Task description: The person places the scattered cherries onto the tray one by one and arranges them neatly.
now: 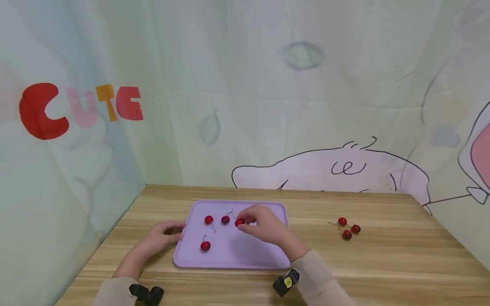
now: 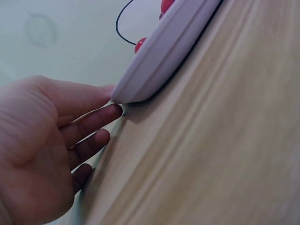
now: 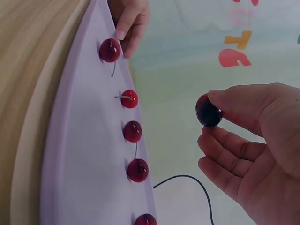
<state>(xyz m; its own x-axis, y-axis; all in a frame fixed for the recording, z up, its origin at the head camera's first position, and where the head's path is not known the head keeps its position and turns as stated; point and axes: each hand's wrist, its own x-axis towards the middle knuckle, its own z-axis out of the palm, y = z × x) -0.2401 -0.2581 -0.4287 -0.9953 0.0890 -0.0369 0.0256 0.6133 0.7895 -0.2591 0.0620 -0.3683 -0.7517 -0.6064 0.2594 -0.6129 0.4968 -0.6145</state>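
Note:
My right hand reaches over the purple tray. In the right wrist view its thumb and fingertips pinch a dark red cherry, the other fingers loosely bent below. A bright red cherry shows right at these fingertips in the head view. On the tray's left half lie other stemmed cherries: one at the upper left, a darker one beside it, and one lower down. With fairly straight fingers, my left hand touches the tray's left edge; the thumb and index tips meet the rim in the left wrist view.
Three more cherries lie close together on the wooden table, right of the tray. A printed cloth with coloured letters and line drawings hangs behind and beside the table. Small black devices sit on both wrists.

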